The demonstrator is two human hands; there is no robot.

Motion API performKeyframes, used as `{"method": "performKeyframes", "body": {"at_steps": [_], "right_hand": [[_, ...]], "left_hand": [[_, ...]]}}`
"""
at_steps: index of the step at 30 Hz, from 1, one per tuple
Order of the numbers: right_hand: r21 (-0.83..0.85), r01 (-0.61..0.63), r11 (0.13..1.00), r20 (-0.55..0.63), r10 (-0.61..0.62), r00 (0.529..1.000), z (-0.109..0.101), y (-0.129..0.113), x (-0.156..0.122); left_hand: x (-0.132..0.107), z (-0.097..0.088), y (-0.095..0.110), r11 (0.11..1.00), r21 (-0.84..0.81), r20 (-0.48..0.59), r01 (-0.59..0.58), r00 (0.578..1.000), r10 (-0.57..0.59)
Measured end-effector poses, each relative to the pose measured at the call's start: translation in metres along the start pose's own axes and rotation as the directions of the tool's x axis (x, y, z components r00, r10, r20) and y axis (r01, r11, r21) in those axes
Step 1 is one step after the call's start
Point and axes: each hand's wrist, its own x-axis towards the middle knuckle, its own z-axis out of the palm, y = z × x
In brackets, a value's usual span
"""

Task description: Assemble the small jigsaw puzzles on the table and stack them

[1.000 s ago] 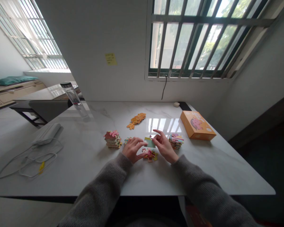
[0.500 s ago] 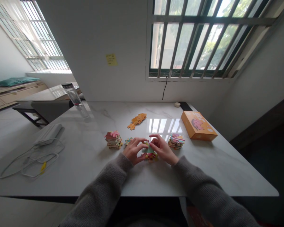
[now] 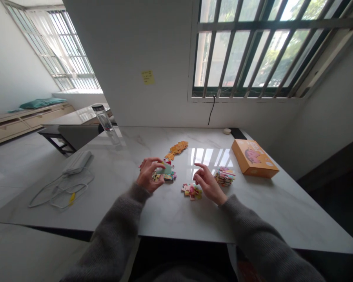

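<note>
My left hand [image 3: 150,174] pinches a pale green puzzle piece [image 3: 165,169] between thumb and fingers. That piece is just above a small pile of colourful puzzle pieces [image 3: 171,177]; I cannot tell whether they touch. Most of another stack, with a pink edge showing, is hidden behind this hand. My right hand [image 3: 208,183] is open over the table, fingers apart and nothing in them. A few loose pink and yellow pieces [image 3: 191,191] lie just left of it. To its right stands a neat stack of puzzle pieces [image 3: 225,176].
Orange puzzle pieces [image 3: 178,149] overlap in a row farther back. At the right is an orange box [image 3: 254,158], with a dark flat object [image 3: 238,134] behind it. A white device [image 3: 78,162] with a cable and a glass bottle [image 3: 104,118] stand at the left.
My left hand has moved left with the green piece, away from the loose pieces to the small pile. My right hand has let go and drawn slightly right. The view has shifted.
</note>
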Motion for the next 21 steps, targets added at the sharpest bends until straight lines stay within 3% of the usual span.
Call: {"method": "performKeyframes", "body": {"at_steps": [4, 8, 14, 21], "right_hand": [[-0.1, 0.038, 0.994, 0.028, -0.036, 0.999, 0.001, -0.002, -0.003], [-0.167, 0.063, 0.984, 0.053, -0.054, 0.997, 0.001, -0.003, -0.003], [-0.2, 0.086, 0.976, 0.056, -0.076, 0.996, 0.0, -0.002, -0.003], [-0.214, 0.102, 0.971, 0.059, -0.092, 0.994, -0.001, 0.0, -0.004]], "left_hand": [[-0.002, -0.033, -0.044, 0.995, 0.094, 0.036, 0.044, 0.998, -0.048], [-0.01, -0.04, -0.075, 0.989, 0.128, 0.076, 0.077, 0.993, -0.087], [-0.017, -0.03, -0.083, 0.987, 0.114, 0.112, 0.113, 0.986, -0.126], [-0.013, -0.04, -0.083, 0.985, 0.086, 0.101, 0.149, 0.982, -0.157]]}}
